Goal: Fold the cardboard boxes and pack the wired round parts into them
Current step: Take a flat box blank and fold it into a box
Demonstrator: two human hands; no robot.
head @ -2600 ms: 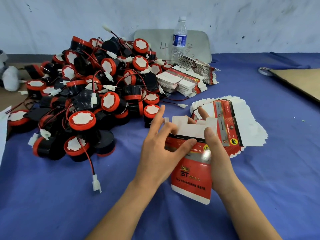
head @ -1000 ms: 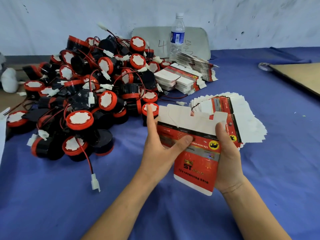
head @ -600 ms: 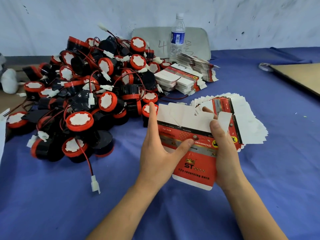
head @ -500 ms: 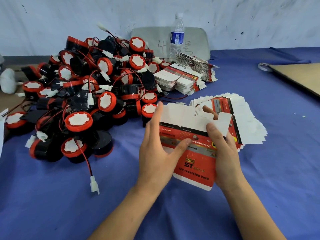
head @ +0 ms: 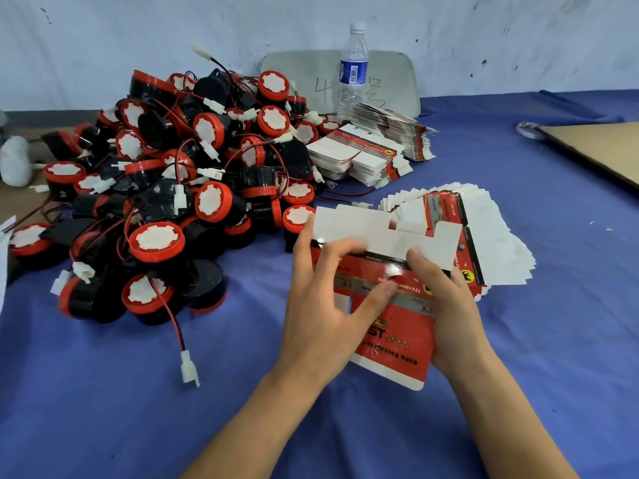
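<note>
A red and white cardboard box (head: 397, 337) is held above the blue table, its white flaps pointing away from me. My left hand (head: 325, 305) grips its left side, fingers curled over the flap fold and thumb across the red face. On the box's right side, my right hand (head: 449, 305) grips with the thumb at the flap fold and the fingers behind. A big heap of black and red wired round parts (head: 173, 188) lies to the left. A fanned stack of flat boxes (head: 491, 236) lies just beyond the held box.
More stacks of flat boxes (head: 366, 153) sit behind the heap, by a water bottle (head: 352, 67) and a grey board (head: 390, 74) at the wall. A brown cardboard sheet (head: 601, 146) lies at the far right. One loose wire with a white plug (head: 188, 369) trails toward me.
The box has shifted slightly in my hands. My left fingers, straight along its left edge before, now curl over the flap fold, and my right thumb presses at the fold.
</note>
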